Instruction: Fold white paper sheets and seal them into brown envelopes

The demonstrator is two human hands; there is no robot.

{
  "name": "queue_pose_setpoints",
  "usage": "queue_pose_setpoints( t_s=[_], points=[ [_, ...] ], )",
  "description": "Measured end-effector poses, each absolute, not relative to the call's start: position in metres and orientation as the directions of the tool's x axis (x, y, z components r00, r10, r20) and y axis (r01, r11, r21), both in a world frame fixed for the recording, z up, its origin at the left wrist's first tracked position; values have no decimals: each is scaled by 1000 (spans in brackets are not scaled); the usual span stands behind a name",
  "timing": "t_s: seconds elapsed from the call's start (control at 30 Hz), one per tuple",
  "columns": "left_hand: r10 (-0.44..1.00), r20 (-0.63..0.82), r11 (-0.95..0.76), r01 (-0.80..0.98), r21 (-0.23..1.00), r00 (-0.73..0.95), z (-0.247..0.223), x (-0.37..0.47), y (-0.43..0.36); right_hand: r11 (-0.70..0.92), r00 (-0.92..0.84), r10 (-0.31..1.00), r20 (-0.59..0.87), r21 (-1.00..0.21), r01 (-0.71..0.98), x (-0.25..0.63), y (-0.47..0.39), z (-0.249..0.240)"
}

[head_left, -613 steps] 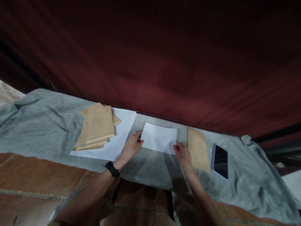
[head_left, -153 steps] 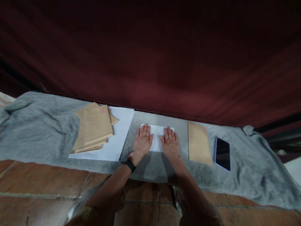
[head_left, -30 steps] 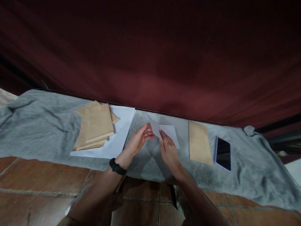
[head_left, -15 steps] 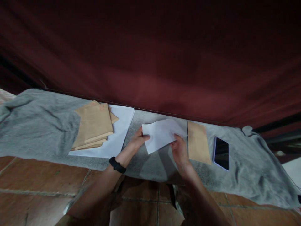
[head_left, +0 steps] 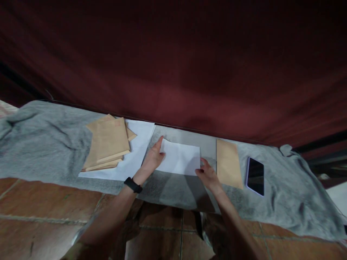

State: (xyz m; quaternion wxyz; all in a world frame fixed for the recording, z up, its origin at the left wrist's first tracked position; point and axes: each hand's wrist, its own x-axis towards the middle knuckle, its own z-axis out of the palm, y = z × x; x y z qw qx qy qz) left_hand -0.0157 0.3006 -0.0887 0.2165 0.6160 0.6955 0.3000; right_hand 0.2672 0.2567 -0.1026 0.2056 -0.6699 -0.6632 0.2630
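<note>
White sheet of paper (head_left: 179, 159), head view: down on the gray cloth (head_left: 62, 130), between the two hands. Change noted: half a second earlier it was raised, bowed and tilted, with both hands gripping it; now it lies nearly flat, its long side running left to right. Left hand (head_left: 152, 157), black watch (head_left: 132, 185) at its wrist: fingers opened out, index at the upper left corner, thumb at the left edge; no closed pinch seen. Right hand (head_left: 210, 175): fingers curled at the lower right corner, thumb touching the sheet's edge; cannot tell whether the corner is pinched or merely steadied. Surroundings unchanged. Stack of brown envelopes (head_left: 111, 141), fanned unevenly, rests partly on the larger white paper (head_left: 143, 141) at left; single brown envelope (head_left: 229, 164) lies flat just beyond the right hand, with the smartphone (head_left: 255, 177) beside it, screen dark. Assessment: the sheet appears to be in the course of being set straight, with handling moved from lifting and turning to control at the edges. Both short sides are now within reach of the fingers. Number of layers in the sheet cannot be told from this angle.
</note>
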Motion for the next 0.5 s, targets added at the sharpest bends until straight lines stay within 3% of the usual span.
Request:
queue_pose_setpoints(
  t_s=[0.1,0.33,0.43,0.5],
  points=[
    [994,10,84,791,606,-113,-83,-12,298,-79,-37,983,-178,-603,794,269,250,-97],
    [997,49,20,866,500,-51,-74,-2,290,-37,-37,979,-198,-355,934,272,243,-81],
    [987,156,-23,924,381,-40,-74,8,284,-27,10,998,-62,-284,959,270,244,-77],
    [976,214,-102,940,326,31,-79,20,278,29,-4,997,80,-315,949,265,247,-76]
  ],
)
